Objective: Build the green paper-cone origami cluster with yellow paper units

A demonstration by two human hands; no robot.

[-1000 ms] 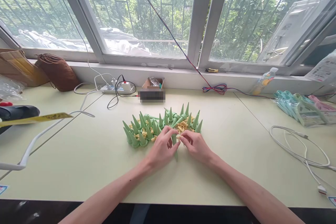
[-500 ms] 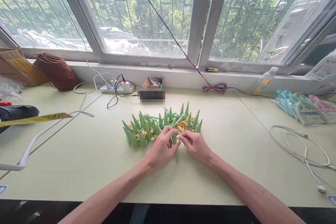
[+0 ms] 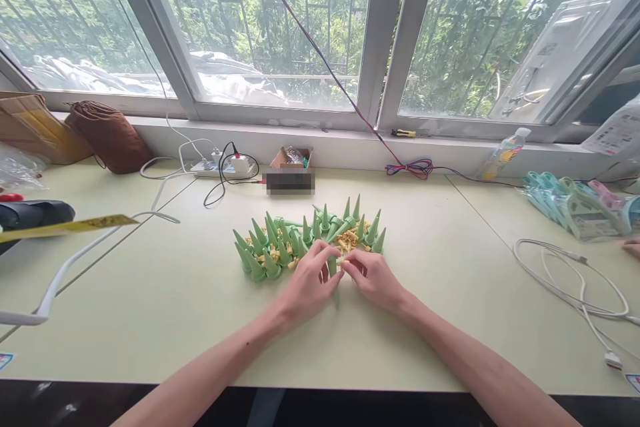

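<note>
A cluster of several green plastic cones [image 3: 280, 243] stands on the pale table [image 3: 150, 293], with small yellow pieces [image 3: 349, 239] scattered among them. My left hand [image 3: 307, 283] is closed round one green cone [image 3: 334, 280] whose tip points toward me. My right hand [image 3: 373, 278] pinches a small yellow piece at that cone's wide end. Both hands touch each other just in front of the cluster.
A power strip [image 3: 223, 167] with cables and a small cardboard box [image 3: 291, 158] lie near the window sill. White cable [image 3: 575, 280] coils at the right, beside a bag of pastel clips [image 3: 565, 203]. Another person's fingers [image 3: 631, 247] show at the right edge. A brown pouch [image 3: 107, 137] sits far left.
My hands have barely moved on the cone. Another person's fingers have come into view at the right edge.
</note>
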